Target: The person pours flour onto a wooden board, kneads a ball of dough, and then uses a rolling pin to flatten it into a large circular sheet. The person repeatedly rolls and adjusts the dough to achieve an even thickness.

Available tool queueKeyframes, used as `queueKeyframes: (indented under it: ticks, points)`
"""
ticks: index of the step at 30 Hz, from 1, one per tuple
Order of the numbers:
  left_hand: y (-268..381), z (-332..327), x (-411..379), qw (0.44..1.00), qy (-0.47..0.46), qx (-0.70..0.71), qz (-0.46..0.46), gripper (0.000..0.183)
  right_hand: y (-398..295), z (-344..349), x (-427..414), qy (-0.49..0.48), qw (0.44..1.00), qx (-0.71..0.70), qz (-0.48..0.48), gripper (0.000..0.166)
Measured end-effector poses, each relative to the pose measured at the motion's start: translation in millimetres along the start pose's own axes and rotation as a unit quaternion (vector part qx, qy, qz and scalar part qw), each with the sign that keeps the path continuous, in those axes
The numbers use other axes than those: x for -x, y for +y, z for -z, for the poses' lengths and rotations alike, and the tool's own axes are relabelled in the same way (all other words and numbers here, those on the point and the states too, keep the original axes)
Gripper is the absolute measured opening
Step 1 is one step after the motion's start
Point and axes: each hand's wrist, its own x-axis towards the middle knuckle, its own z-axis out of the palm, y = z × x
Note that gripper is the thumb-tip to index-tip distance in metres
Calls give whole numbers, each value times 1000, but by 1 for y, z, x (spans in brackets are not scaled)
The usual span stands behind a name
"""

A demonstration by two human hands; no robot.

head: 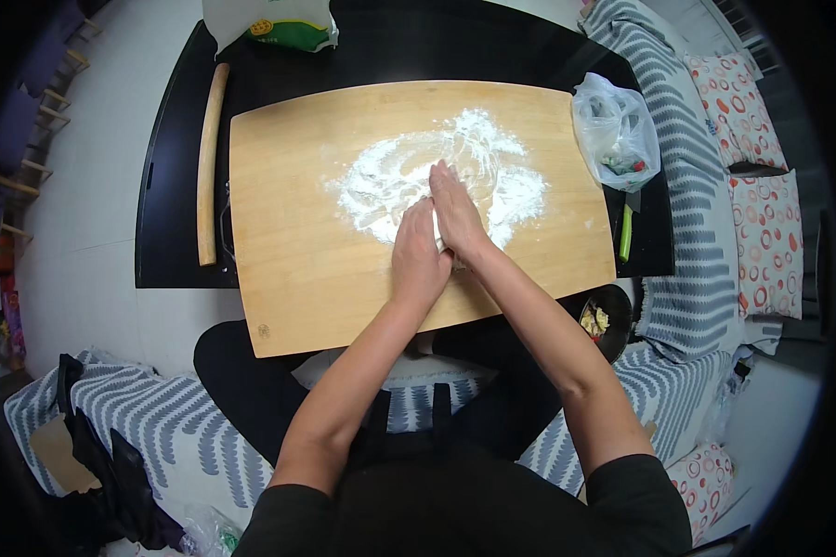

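Observation:
White flour (383, 184) lies spread on a large wooden board (306, 278). At the near side of the flour, my left hand (420, 254) and my right hand (458, 214) are close together, palms facing each other and fingers pointing away from me. A pale bit of something, perhaps dough, shows between them near the palms; most of it is hidden. A wooden rolling pin (212, 167) lies left of the board on the black table (174, 209).
A white and green bag (289, 31) stands at the table's far left. Right of the board are a tied plastic bag (616, 132) and a knife with a green handle (625, 233). Below the board's right corner sits a dark pan (620, 313) with yellow food. Patterned sofas border the table.

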Motion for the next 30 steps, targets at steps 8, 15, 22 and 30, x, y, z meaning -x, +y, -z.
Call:
queueKeyframes:
  ticks: [8,15,22,30]
  points:
    - [4,-12,-12,996,78,-39,-5,68,13,7,-40,30,994,108,-15,60]
    - [11,-8,-8,988,100,-112,-40,68,17,2,-17,12,994,87,64,55]
    - [-6,-15,-21,996,64,-68,12,75,1,3,-34,8,999,36,-15,62]
    - [7,-8,-2,987,124,-97,-17,81,18,-3,-22,84,994,38,58,53]
